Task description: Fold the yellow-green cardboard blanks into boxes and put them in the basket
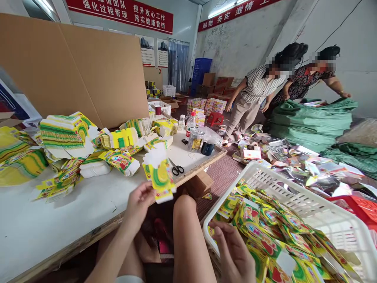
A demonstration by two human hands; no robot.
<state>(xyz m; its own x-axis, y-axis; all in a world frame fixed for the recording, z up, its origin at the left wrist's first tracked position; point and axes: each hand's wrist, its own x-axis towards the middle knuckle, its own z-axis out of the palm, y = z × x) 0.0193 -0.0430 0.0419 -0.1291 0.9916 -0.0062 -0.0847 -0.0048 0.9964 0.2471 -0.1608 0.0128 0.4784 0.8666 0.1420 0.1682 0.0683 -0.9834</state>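
Bare right hand is hovering at the white perforated plastic basket, grip unclear; left hand is pinching a yellow-green printed carton.

Yellow-and-green carton, its white flap projecting from the upper end, held slightly tilted in my left hand. Similar cartons, some with red print, lie heaped at mixed angles inside the white basket beside my right hand.

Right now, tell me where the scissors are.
In the head view, the black-handled scissors lie near the edge of the white table, appearing just right of the yellow-green carton held in the left hand.
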